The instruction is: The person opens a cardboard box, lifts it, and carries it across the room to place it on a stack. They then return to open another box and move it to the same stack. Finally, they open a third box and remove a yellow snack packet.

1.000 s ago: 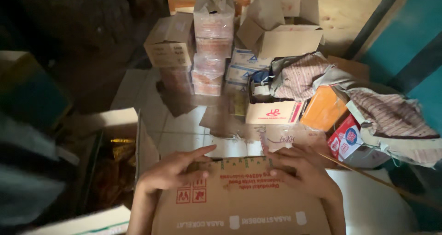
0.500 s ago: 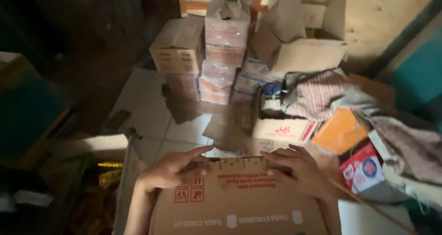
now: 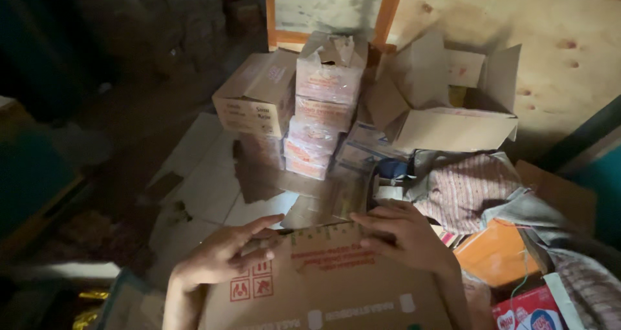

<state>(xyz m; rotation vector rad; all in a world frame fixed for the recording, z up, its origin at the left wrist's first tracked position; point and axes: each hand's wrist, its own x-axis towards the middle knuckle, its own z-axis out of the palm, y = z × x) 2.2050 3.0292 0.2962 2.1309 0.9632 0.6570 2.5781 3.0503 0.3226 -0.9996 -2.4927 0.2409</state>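
Left hand (image 3: 223,255) and right hand (image 3: 404,236) lie open-fingered atop the cardboard carton (image 3: 323,285) — pressing its far edge, apparently steadying it.

- Bottom centre: a closed cardboard box (image 3: 323,285) with red printed symbols.
- Left hand (image 3: 223,255) lies flat on its top left edge; right hand (image 3: 404,236) presses its top right edge.
- Upper centre: stacked cartons (image 3: 320,103) on a tiled floor (image 3: 207,187).
- Upper right: an open carton (image 3: 453,103).
- Right: striped cloth (image 3: 469,191).
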